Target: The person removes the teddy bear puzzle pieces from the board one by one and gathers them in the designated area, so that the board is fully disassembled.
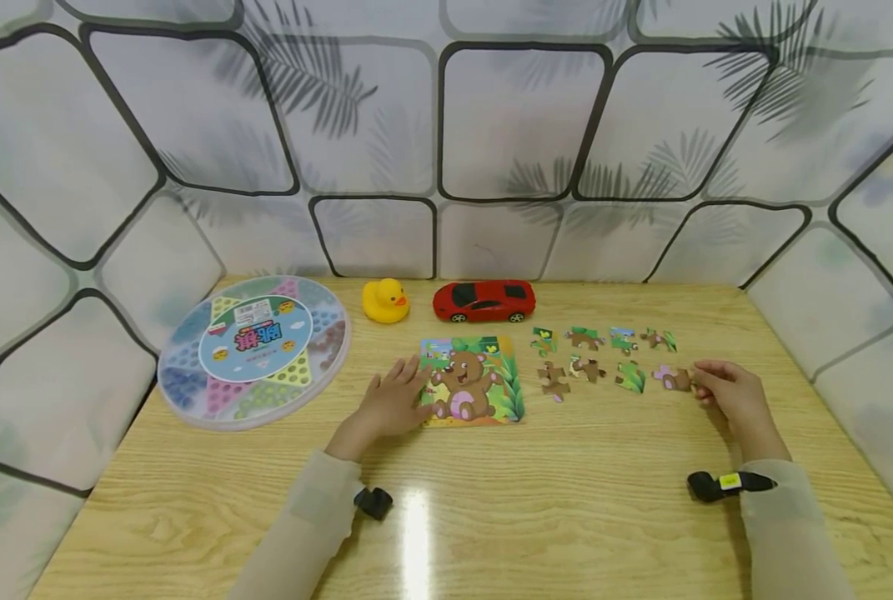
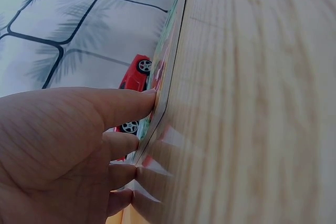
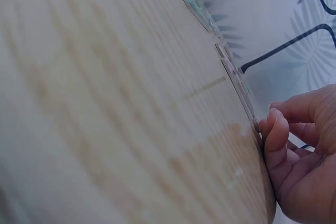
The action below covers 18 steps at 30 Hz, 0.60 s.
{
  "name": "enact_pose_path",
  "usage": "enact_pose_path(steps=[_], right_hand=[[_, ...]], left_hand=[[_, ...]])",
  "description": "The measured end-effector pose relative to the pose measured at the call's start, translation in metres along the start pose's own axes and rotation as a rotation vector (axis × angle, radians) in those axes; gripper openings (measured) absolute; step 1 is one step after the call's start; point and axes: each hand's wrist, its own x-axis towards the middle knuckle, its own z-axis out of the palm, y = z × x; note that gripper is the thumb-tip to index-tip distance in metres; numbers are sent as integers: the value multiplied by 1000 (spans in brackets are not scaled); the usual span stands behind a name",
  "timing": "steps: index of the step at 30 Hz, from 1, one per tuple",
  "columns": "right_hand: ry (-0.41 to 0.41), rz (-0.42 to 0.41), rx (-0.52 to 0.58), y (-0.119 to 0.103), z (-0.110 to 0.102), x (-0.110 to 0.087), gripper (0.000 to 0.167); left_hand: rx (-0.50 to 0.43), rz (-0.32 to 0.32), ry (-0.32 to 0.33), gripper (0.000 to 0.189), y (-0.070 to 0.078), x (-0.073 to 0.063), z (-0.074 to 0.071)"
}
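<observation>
A puzzle board (image 1: 467, 385) with a brown bear picture lies flat in the middle of the table. My left hand (image 1: 395, 398) rests at its left edge, fingers extended, the thumb (image 2: 137, 102) on the board's near corner in the left wrist view. To the board's right, several loose jigsaw pieces lie in two rows, among them a green one (image 1: 629, 377). At the right end of the front row, my right hand (image 1: 733, 396) pinches the edge of a brown and pink jigsaw piece (image 1: 671, 377) between thumb and forefinger, low over the tabletop.
Behind the board stand a red toy car (image 1: 485, 302) and a yellow rubber duck (image 1: 386, 302). A round Chinese checkers board (image 1: 254, 354) lies on the left. Patterned fabric (image 1: 521, 125) walls in the wooden table (image 1: 536, 508) at the back and both sides.
</observation>
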Motion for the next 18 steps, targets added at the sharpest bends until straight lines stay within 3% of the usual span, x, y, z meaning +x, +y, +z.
enact_pose_path(steps=[9, 18], right_hand=[[1, 8, 136, -1, -1, -4, 13], [-66, -71, 178, -15, 18, -14, 18]], left_hand=[[-3, 4, 0, 69, 2, -1, -1], [-5, -4, -5, 70, -1, 1, 2]])
